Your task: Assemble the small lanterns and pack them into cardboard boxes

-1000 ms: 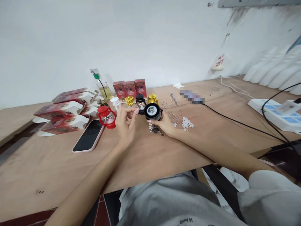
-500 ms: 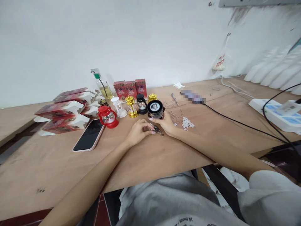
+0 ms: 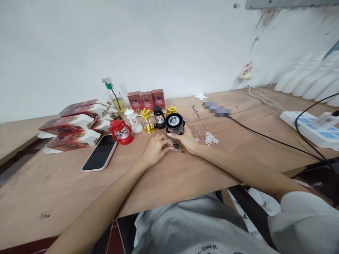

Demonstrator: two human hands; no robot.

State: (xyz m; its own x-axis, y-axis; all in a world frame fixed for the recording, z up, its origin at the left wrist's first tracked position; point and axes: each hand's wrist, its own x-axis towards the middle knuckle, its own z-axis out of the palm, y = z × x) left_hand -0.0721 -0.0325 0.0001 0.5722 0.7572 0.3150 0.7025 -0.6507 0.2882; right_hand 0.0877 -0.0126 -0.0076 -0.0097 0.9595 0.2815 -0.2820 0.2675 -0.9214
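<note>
My right hand (image 3: 187,138) is closed around a black lantern (image 3: 175,122), tipped so that its round underside with a pale disc and small metal parts faces me. Low over the table, my left hand (image 3: 157,146) has its thumb and fingertips pinched together at the edge of a pile of small shiny button cells (image 3: 177,145). Whatever sits between those fingertips is too small to make out. Behind the hands stand a red lantern (image 3: 122,132), a white lantern (image 3: 134,121), a gold lantern (image 3: 148,121) and another black lantern (image 3: 159,118). A second gold lantern (image 3: 171,109) is partly hidden.
Red boxes (image 3: 74,127) and a phone (image 3: 99,153) lie at the left. A bottle (image 3: 116,97) stands by three upright red boxes (image 3: 145,101). To the right are metal wire pieces (image 3: 197,131), white tabs (image 3: 211,138), a screwdriver (image 3: 196,111) and a power strip (image 3: 312,127).
My left fingers have shifted slightly left at the pile, showing more of the button cells. My right hand keeps the lantern tipped in nearly the same place.
</note>
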